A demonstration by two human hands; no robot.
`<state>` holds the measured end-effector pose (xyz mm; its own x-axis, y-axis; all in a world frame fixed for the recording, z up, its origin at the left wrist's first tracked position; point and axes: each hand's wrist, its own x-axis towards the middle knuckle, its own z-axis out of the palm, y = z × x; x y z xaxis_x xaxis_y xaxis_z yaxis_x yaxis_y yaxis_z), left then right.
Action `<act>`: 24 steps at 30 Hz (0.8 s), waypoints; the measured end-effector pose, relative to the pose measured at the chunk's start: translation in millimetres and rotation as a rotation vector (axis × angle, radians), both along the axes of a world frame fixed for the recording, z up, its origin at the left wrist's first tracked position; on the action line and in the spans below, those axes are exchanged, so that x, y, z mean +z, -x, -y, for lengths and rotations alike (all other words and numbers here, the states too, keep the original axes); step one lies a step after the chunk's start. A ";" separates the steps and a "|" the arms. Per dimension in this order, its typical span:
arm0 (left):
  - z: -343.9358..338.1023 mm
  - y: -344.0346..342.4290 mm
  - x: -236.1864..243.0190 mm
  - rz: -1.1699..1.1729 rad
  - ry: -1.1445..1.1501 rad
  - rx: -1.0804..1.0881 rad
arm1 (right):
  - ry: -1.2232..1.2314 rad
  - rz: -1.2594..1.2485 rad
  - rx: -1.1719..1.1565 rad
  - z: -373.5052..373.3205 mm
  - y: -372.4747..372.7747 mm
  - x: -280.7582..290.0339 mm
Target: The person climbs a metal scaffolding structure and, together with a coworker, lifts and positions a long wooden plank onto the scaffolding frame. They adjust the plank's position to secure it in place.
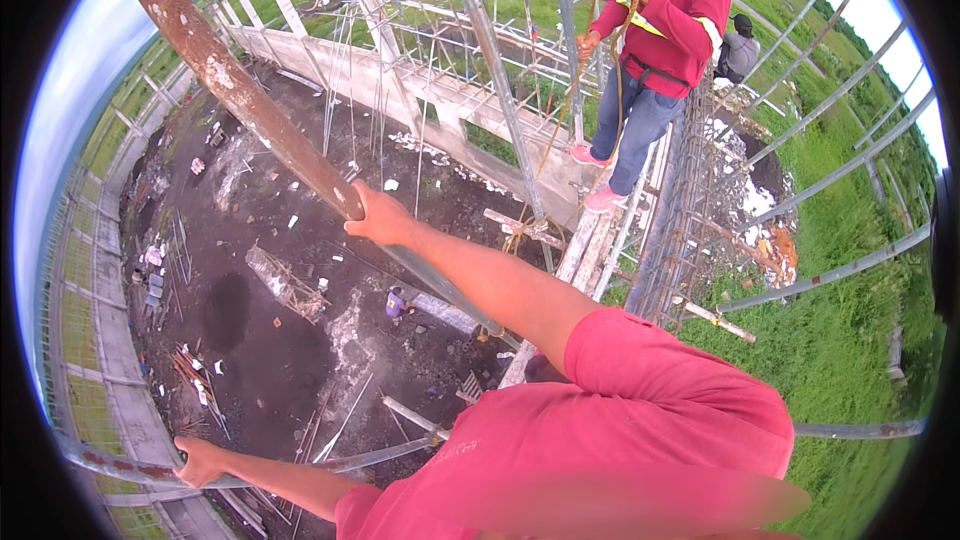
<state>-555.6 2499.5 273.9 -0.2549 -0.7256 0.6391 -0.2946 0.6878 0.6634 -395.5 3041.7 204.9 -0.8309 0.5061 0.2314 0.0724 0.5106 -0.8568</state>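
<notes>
My right hand [378, 215] is closed round a scaffold pipe [245, 90], brown with rust and pale patches, that slants from the upper left. Beyond my fingers a grey pipe length [440, 282] carries on the same line toward the lower right; whether it is one piece I cannot tell. Down at the lower left, my left hand [200, 462] grips a grey horizontal pipe [345, 463] with rusty spots near its left end. Its fingers partly hide behind the pipe. Both arms are stretched out from my red sleeves.
A co-worker in a red shirt [690, 0] stands on a narrow walkway at the upper right, holding a rope [622, 90]. Steel rebar [665, 250] runs alongside. Far below lies dark ground [300, 340] with debris and a person in purple [396, 304]. Grey pipes [820, 285] cross at right.
</notes>
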 end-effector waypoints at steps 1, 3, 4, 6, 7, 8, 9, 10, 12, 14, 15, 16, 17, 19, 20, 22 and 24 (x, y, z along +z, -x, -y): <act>-55.1 -7.1 5.0 -0.170 -0.107 -0.380 | 0.027 -0.005 0.017 -0.3 -1.8 0.7; -179.4 -19.1 19.3 -0.257 -0.429 -1.117 | 0.049 0.040 0.029 -2.4 -2.7 1.8; -243.2 -25.5 27.2 -0.194 -0.293 -1.266 | 0.037 0.027 0.094 -7.8 -3.7 0.0; -354.6 -40.0 44.4 -0.057 -0.529 -1.713 | 0.022 0.053 0.177 -21.5 -7.5 -11.9; -404.6 -45.1 53.6 -0.045 -0.585 -1.694 | -0.046 0.113 0.253 -34.5 -17.6 -25.5; -444.9 -51.2 62.0 -0.073 -0.592 -1.742 | -0.119 0.134 0.321 -50.5 -29.9 -42.4; -471.0 -57.3 70.3 -0.104 -0.593 -1.672 | -0.098 0.236 0.319 -70.8 -51.5 -66.6; -492.1 -61.8 76.6 -0.127 -0.599 -1.618 | -0.074 0.310 0.304 -93.3 -85.2 -98.0; -518.8 -72.2 76.2 -0.179 -0.634 -1.494 | 0.054 0.459 0.167 -140.0 -178.7 -170.9; -522.6 -74.5 75.9 -0.116 -0.644 -1.398 | 0.071 0.721 -0.099 -173.2 -303.8 -245.9; -521.9 -72.7 74.4 -0.159 -0.657 -1.483 | 0.126 0.880 -0.248 -179.7 -374.9 -278.0; -518.0 -70.4 72.5 -0.131 -0.564 -1.476 | 0.178 1.063 -0.385 -177.9 -441.5 -303.9; -517.1 -66.7 71.3 -0.150 -0.582 -1.467 | 0.306 1.200 -0.450 -174.0 -505.9 -322.2; -515.5 -59.5 69.6 -0.161 -0.583 -1.441 | 0.395 1.298 -0.636 -144.3 -616.9 -340.3; -515.5 -56.9 68.7 -0.150 -0.610 -1.412 | 0.375 1.282 -0.727 -121.8 -663.8 -340.5; -515.2 -55.2 67.3 -0.117 -0.610 -1.362 | 0.445 1.215 -0.942 -77.1 -730.6 -335.5; -516.1 -57.1 66.1 -0.075 -0.564 -1.336 | 0.452 1.247 -0.938 -37.6 -771.0 -330.5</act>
<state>-498.5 3015.6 340.1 -0.9083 -0.1329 0.3966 0.3915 0.0634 0.9180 375.5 3079.3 -125.5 0.2439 0.7517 -0.6127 0.9231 -0.3737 -0.0909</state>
